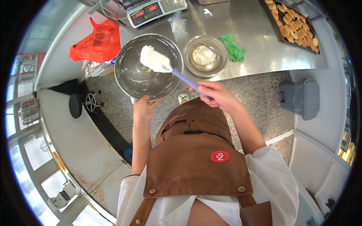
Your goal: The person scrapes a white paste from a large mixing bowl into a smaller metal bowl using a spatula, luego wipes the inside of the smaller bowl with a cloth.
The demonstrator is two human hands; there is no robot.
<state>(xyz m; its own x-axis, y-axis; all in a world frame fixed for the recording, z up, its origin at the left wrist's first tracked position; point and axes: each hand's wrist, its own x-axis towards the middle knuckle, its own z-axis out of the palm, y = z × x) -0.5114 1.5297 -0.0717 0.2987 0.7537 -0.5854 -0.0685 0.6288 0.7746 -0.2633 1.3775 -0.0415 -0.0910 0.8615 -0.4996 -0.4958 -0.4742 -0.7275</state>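
Observation:
My left hand (pixel 144 108) grips the near rim of a large stainless steel mixing bowl (pixel 135 76), whose inside is smeared with white cream. In my right hand (pixel 216 94) is the purple handle of a spatula (pixel 188 81). Its blade is hidden under a thick mass of white cream (pixel 155 59), held over the large bowl. Just right of that bowl, a smaller metal bowl (pixel 220 60) stands on the table with a mound of white cream (pixel 204 55) in it.
A digital scale (pixel 150 12) and a crumpled clear plastic bag (pixel 178 25) lie behind the bowls. A green cloth (pixel 233 48) touches the steel table (pixel 263 53) beside the small bowl. Small baked rounds fill a dark tray (pixel 278 31) at right; a red plastic bag (pixel 97 42) sits left.

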